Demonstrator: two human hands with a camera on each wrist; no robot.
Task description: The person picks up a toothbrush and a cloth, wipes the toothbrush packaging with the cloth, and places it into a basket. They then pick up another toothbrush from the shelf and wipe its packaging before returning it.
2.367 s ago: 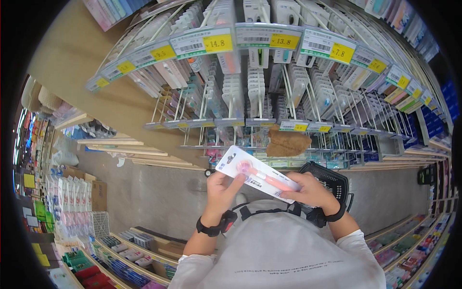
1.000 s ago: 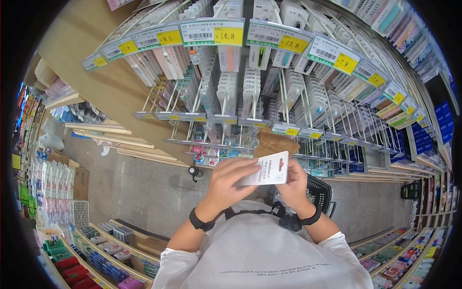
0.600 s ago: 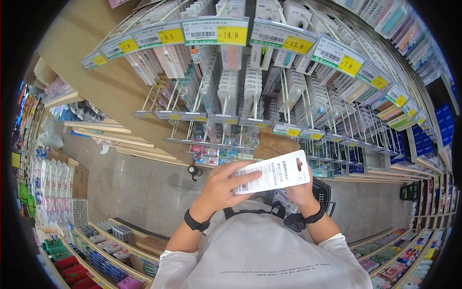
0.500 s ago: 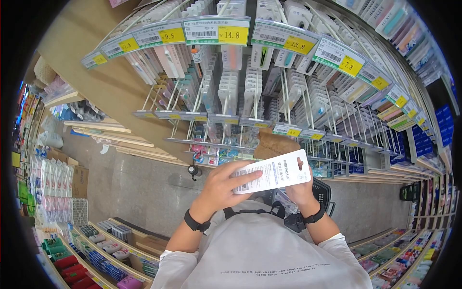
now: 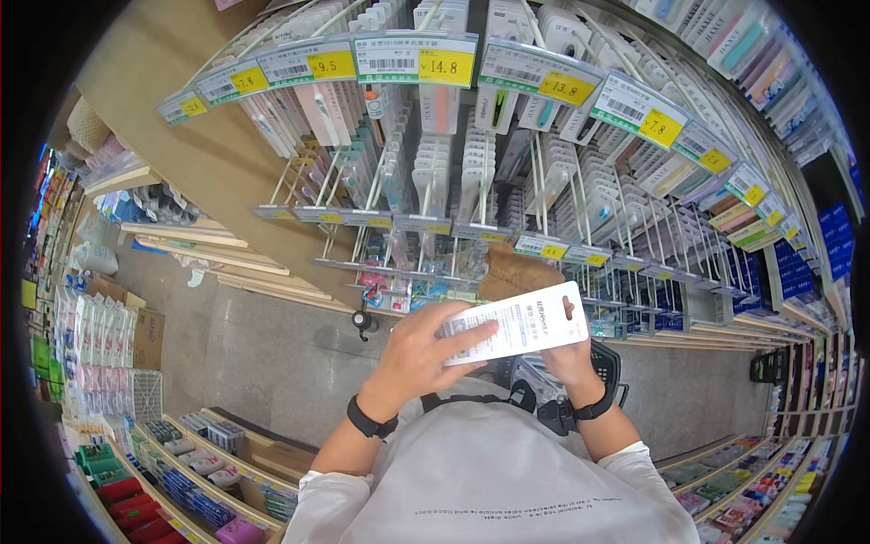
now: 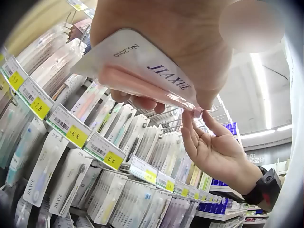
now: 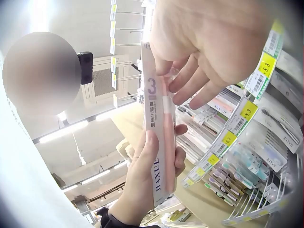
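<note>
A carded toothbrush pack (image 5: 535, 326) is held between both hands, its printed white back facing up in the head view. My left hand (image 5: 410, 352) grips one end, with fingers across the back and the thumb on the other side. My right hand (image 5: 569, 363), partly hidden under the hang-hole end, pinches the pack there between thumb and fingertips. In the left wrist view the clear front shows a pink handle (image 6: 137, 85) beside the brand lettering. The right wrist view shows the pack edge-on, with my left hand (image 7: 140, 178) wrapped round its lower end.
Racks of hanging toothbrushes (image 5: 435, 177) with yellow price tags (image 5: 446, 65) stand ahead. A brown patch (image 5: 518, 272) hangs at the lower rack. A black shopping basket (image 5: 605, 364) is behind my right hand. Low shelves of goods (image 5: 213, 462) lie behind on the left.
The pack has been turned over from its front, with the pink toothbrush showing, to its printed back. My left hand now lies over it, and the right has slipped partly beneath. Lately both barely move.
</note>
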